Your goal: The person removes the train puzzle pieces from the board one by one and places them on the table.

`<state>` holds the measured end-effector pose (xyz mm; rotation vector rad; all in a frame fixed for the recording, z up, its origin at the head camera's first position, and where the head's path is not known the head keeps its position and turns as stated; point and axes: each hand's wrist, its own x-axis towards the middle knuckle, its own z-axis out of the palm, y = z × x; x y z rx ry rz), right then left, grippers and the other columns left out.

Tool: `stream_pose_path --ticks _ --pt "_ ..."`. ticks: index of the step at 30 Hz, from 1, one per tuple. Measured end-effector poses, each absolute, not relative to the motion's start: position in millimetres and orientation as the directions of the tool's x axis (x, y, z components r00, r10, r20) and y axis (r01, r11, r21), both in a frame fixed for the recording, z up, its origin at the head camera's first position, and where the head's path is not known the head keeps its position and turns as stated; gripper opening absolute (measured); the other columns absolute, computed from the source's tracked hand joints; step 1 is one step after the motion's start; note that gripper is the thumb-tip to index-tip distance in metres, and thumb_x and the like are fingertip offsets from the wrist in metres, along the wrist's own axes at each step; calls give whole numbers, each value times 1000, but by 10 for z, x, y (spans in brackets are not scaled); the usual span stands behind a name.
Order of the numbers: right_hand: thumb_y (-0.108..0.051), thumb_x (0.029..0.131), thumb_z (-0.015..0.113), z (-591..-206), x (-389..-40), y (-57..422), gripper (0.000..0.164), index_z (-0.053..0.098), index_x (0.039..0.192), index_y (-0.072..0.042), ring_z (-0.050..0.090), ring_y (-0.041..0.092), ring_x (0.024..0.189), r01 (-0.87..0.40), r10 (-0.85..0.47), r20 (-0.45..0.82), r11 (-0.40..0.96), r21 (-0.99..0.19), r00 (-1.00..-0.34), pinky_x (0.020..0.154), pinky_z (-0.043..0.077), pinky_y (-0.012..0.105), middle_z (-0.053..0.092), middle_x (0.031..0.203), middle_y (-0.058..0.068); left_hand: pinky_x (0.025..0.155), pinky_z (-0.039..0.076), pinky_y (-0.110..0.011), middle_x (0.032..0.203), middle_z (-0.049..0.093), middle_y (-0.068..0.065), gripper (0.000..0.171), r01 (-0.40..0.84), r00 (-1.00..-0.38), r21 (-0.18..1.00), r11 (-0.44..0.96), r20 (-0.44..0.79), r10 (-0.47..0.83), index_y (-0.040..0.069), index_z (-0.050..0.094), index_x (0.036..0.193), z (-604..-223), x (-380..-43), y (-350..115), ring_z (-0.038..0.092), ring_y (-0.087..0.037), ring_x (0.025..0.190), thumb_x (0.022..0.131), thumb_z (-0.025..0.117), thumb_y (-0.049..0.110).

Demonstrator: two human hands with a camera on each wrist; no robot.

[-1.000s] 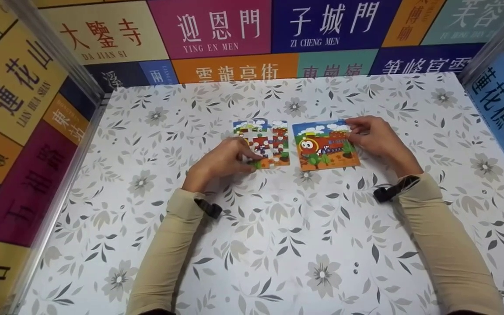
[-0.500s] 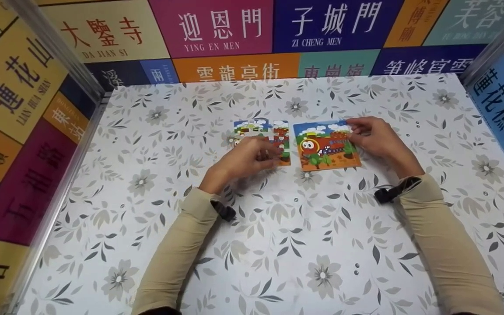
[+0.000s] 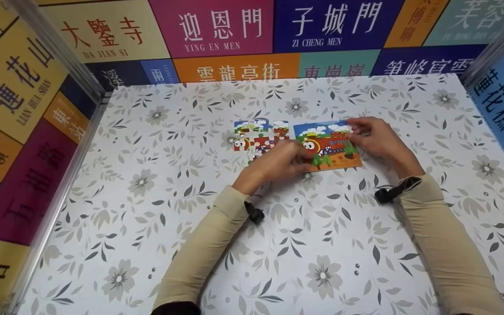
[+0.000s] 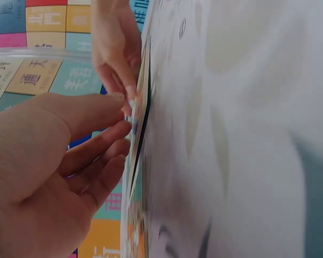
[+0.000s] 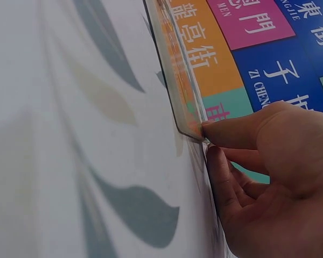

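Note:
A square train picture card [image 3: 333, 151] lies on the patterned table, right of a jigsaw puzzle [image 3: 252, 127] with the same train scene. Gaps show between some puzzle pieces. My right hand [image 3: 379, 138] pinches the card's far right corner between thumb and fingers, as the right wrist view also shows at the card's edge [image 5: 178, 107]. My left hand [image 3: 278, 162] is over the card's left edge and covers the puzzle's near right part. In the left wrist view, its loosely bent fingers reach the card's face, thumb apart from the fingers, and nothing shows between them.
The white tabletop [image 3: 317, 236] carries a grey leaf and flower print. Coloured panels with Chinese lettering [image 3: 221, 26] stand along the back and both sides. A black strap [image 3: 255, 213] sits at the left sleeve cuff, another strap [image 3: 385, 194] at the right.
My left hand has moved right, from the puzzle's near left part across to the card's left edge, uncovering the train's face on the puzzle. My right hand stays at the card's corner.

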<state>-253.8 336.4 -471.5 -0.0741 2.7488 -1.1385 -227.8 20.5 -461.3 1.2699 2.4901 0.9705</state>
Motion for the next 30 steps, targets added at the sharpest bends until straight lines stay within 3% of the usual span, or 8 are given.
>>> stream_pose_path --ticks 3,9,13,17,23,30 --pt "-20 106 71 -4707 -2541 3361 55 56 159 -13 62 24 117 29 -104 -144 703 -710 -984 100 48 32 68 131 19 86 56 -27 114 79 -6 24 651 -631 620 438 120 767 8 82 122 -4619 -2272 314 70 -19 102 102 78 20" --pt "-19 106 70 -4701 -2537 3355 57 54 160 -15 61 29 122 50 -103 -169 699 -713 -980 109 47 45 64 135 19 99 54 -26 132 69 -11 39 620 -676 592 516 68 734 4 73 137 -4657 -2276 422 65 -21 116 102 78 20" --pt "-18 106 69 -4707 -2543 3360 57 54 161 -13 60 33 124 46 -109 -171 699 -713 -979 112 46 51 62 138 21 105 52 -29 143 60 -11 45 584 -706 590 558 30 708 9 69 144 -4672 -2251 419 59 -22 125 102 77 24" --pt "-17 106 69 -4723 -2544 3365 56 54 160 -12 60 33 124 33 -114 -156 699 -715 -981 111 47 49 62 137 22 110 50 -32 147 56 -10 47 560 -721 598 573 12 692 12 69 145 -4675 -2225 419 55 -22 129 101 79 26" --pt "-16 107 68 -4738 -2540 3368 54 55 158 -8 61 33 122 -8 -134 -120 699 -715 -984 106 48 44 65 134 24 110 51 -33 145 57 -11 51 531 -737 625 572 7 676 8 67 147 -4672 -2224 446 56 -22 128 100 80 25" --pt "-18 108 66 -4742 -2549 3363 55 54 161 -14 59 33 125 30 -113 -151 698 -715 -982 110 46 50 62 137 21 105 52 -29 144 52 -8 75 490 -773 624 609 -11 634 14 51 162 -4639 -2227 465 55 -17 121 96 85 26"
